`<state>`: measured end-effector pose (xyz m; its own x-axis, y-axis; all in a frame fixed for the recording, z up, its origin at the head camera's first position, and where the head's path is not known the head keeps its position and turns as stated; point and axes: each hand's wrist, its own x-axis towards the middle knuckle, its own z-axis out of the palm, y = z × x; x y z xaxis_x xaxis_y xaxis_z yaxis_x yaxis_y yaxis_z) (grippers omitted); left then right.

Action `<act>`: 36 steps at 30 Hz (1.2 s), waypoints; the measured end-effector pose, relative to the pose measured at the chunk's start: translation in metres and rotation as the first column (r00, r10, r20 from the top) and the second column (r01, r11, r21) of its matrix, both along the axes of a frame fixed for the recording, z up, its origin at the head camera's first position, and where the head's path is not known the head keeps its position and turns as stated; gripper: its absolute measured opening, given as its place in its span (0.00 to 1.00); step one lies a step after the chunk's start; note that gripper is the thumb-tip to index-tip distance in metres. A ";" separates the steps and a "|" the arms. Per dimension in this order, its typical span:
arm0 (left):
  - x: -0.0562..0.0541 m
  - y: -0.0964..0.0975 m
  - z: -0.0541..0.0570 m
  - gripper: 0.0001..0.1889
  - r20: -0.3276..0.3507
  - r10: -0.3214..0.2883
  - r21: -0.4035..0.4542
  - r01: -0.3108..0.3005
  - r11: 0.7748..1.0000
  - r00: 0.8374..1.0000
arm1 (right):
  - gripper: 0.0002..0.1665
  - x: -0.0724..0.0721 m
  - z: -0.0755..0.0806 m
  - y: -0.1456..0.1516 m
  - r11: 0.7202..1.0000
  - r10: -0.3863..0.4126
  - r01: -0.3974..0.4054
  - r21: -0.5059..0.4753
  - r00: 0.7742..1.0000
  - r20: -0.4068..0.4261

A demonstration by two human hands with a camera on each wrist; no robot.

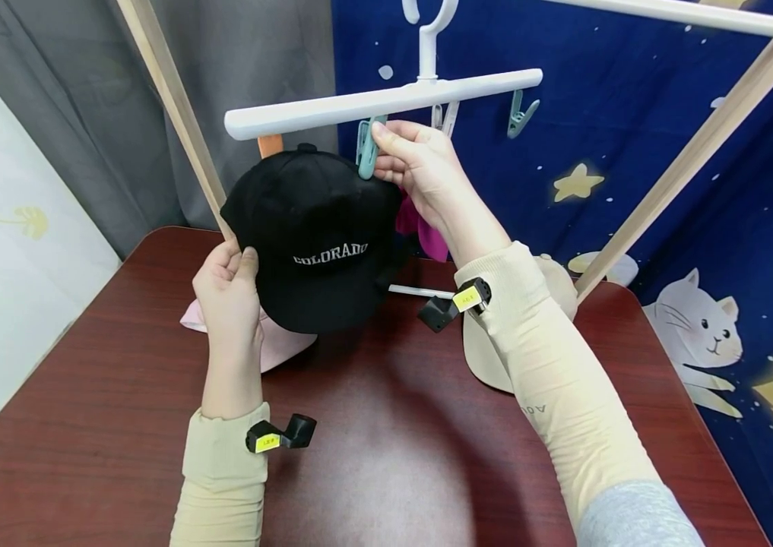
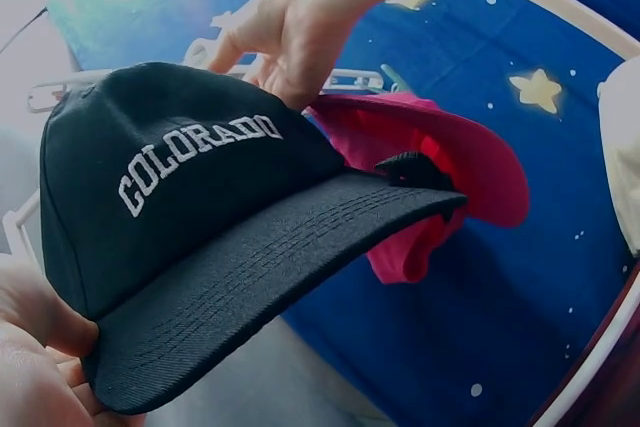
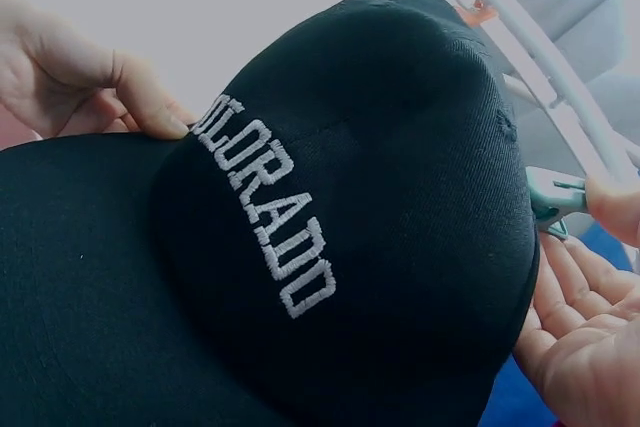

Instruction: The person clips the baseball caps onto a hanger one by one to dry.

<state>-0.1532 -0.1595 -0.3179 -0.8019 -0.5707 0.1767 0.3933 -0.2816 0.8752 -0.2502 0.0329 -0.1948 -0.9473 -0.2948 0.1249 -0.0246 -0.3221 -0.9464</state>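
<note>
A black baseball cap (image 1: pixel 321 228) with white COLORADO lettering is held up under a white hanger (image 1: pixel 386 100). My left hand (image 1: pixel 227 281) pinches the cap's edge on the left, where brim and crown meet. With thumb and fingers, my right hand (image 1: pixel 423 163) grips a teal clothespin (image 1: pixel 367 148) at the top right of the crown. In the right wrist view that clothespin (image 3: pixel 555 197) touches the cap's edge; whether its tips bite the fabric is hard to tell. An orange clip (image 1: pixel 270 144) hangs from the bar just behind the crown's left side.
Behind the black cap hangs a magenta cap (image 2: pixel 480 162). Another teal clip (image 1: pixel 521 114) and a white clip (image 1: pixel 451 118) hang from the bar. A pink cap (image 1: pixel 283 346) and a beige cap (image 1: pixel 489 353) lie on the table (image 1: pixel 372 456). Wooden posts (image 1: pixel 694 167) flank the hanger.
</note>
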 end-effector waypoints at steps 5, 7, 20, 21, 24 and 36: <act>0.000 -0.002 0.000 0.09 0.035 -0.020 -0.019 0.021 1.000 0.999 | 0.05 0.000 -0.002 0.001 1.000 -0.022 0.022 -0.012 1.000 0.011; -0.001 -0.003 -0.001 0.09 0.045 -0.024 -0.023 0.025 0.999 0.999 | 0.05 0.000 -0.002 0.001 1.000 -0.023 0.023 -0.005 1.000 0.008; -0.005 -0.006 -0.008 0.10 0.094 -0.081 -0.054 0.086 0.995 0.992 | 0.21 0.000 -0.009 0.002 0.998 -0.025 0.028 0.059 0.998 -0.065; -0.006 -0.006 -0.008 0.10 0.100 -0.093 -0.056 0.098 0.994 0.991 | 0.21 0.000 -0.010 0.002 0.998 -0.024 0.028 0.059 0.997 -0.067; -0.007 -0.006 -0.011 0.10 0.124 -0.119 -0.054 0.126 0.991 0.985 | 0.22 0.001 -0.011 0.003 0.999 -0.021 0.024 0.046 0.998 -0.064; -0.016 -0.009 -0.023 0.09 0.174 -0.195 -0.022 0.202 0.979 0.965 | 0.23 0.005 -0.014 0.007 1.000 -0.006 0.007 0.021 0.997 -0.080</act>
